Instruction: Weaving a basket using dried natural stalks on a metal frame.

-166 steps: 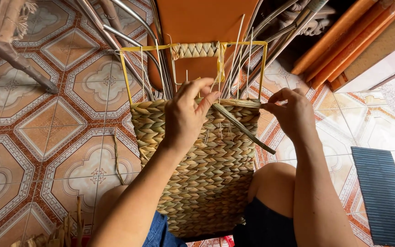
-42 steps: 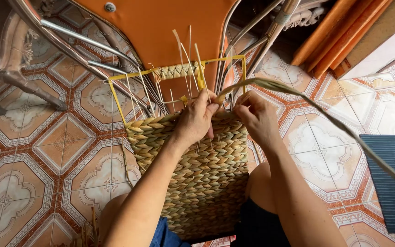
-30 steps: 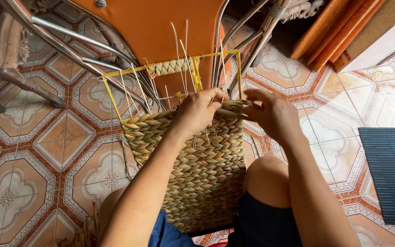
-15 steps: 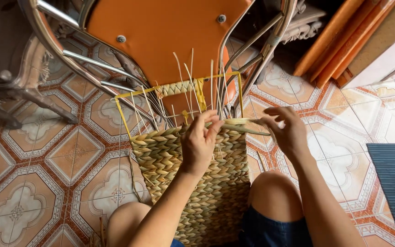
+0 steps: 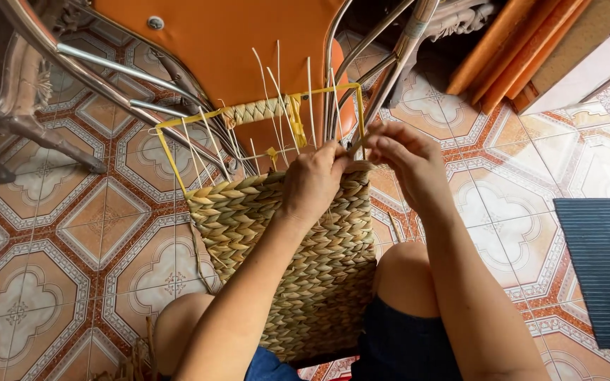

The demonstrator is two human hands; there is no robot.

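Patterned floor tiles lie under you, and the woven mat rests on your lap between your knees.

Your left hand presses down on the far edge of the mat, fingers curled on the weave. Your right hand is just beside it, to the right, fingers pinched narrow on a thin straw strand. That strand points far and left, toward the yellow frame. Your right hand is nearer to it.
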